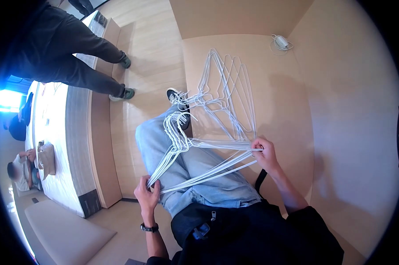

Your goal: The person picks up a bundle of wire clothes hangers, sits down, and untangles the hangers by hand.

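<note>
A bundle of white wire hangers [176, 145] rests across my legs, hooks gathered toward my knees. At its left corner, my left hand [147, 193] pinches the wires between thumb and fingers. My right hand [264, 152] is closed around the bundle's right corner, where the wires fan apart a little. Beyond my lap, a second group of white wire hangers [228, 95] lies spread and overlapping on the wooden surface, its hooks close to my shoe [175, 96]. How many hangers each group holds is hard to tell.
A white cable with a small box [281, 43] lies near the far right corner of the wooden surface [270, 92]. To the left stands a person in dark trousers [82, 48] beside a plastic-wrapped mattress [62, 150]. Another person sits behind a beige bag [45, 160].
</note>
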A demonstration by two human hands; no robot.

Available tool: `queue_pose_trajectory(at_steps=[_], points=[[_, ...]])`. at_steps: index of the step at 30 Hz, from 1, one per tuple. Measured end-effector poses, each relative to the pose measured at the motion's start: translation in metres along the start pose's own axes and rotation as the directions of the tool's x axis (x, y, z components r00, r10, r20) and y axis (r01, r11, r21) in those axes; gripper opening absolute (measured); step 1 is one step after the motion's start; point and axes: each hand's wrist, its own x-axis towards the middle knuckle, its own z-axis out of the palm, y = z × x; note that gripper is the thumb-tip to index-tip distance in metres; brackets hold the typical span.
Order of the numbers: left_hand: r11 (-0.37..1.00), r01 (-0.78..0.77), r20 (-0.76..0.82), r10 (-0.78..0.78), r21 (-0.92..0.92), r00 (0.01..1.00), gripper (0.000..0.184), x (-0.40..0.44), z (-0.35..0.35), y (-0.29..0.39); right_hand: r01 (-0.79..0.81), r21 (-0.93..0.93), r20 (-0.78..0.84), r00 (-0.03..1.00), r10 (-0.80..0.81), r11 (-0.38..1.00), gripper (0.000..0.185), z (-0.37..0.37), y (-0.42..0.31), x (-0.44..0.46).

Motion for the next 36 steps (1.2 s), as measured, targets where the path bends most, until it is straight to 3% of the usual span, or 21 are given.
queue_pose_trajectory(at_steps=[3, 5, 15, 24, 27, 29, 33, 36], points=[[1.000, 0.002, 0.002, -0.002, -0.008, 1.000, 0.023, -0.001, 0.000, -0.001, 0.005, 0.005, 0.003, 1.000, -0.005, 1.000, 0.010, 0.001, 0.001, 0.001], [1.000, 0.019, 0.014, -0.019, -0.003, 1.000, 0.023, -0.001, 0.000, -0.003, -0.025, 0.131, 0.015, 1.000, 0.024, 0.991, 0.011, 0.002, 0.005, 0.002], [0.997, 0.043, 0.077, -0.038, -0.061, 0.996, 0.025, 0.001, -0.005, -0.007, -0.123, 0.215, 0.090, 0.990, 0.106, 0.969, 0.014, 0.006, 0.022, 0.008], [0.979, 0.076, 0.114, -0.055, -0.189, 0.992, 0.019, 0.000, -0.002, -0.023, 0.143, 0.092, 0.091, 0.984, -0.151, 0.986, 0.015, 0.024, 0.005, 0.017], [0.983, 0.084, 0.126, -0.064, -0.162, 0.990, 0.016, 0.001, -0.004, -0.021, 0.022, 0.200, 0.108, 0.993, -0.044, 0.980, 0.020, 0.026, 0.002, 0.020], [0.986, 0.094, 0.138, -0.075, -0.138, 0.988, 0.015, 0.001, -0.006, -0.019, -0.055, 0.083, 0.322, 0.946, 0.026, 0.995, 0.032, 0.020, -0.001, 0.023], [0.999, 0.030, 0.119, -0.032, 0.016, 0.992, 0.015, 0.006, -0.011, 0.003, -0.014, -0.098, 0.404, 0.913, 0.052, 0.995, 0.038, 0.016, -0.012, 0.030], [0.992, -0.027, 0.095, 0.015, 0.127, 0.995, 0.017, 0.007, -0.016, 0.015, -0.132, -0.146, 0.409, 0.895, 0.181, 0.981, 0.037, 0.016, -0.015, 0.031]])
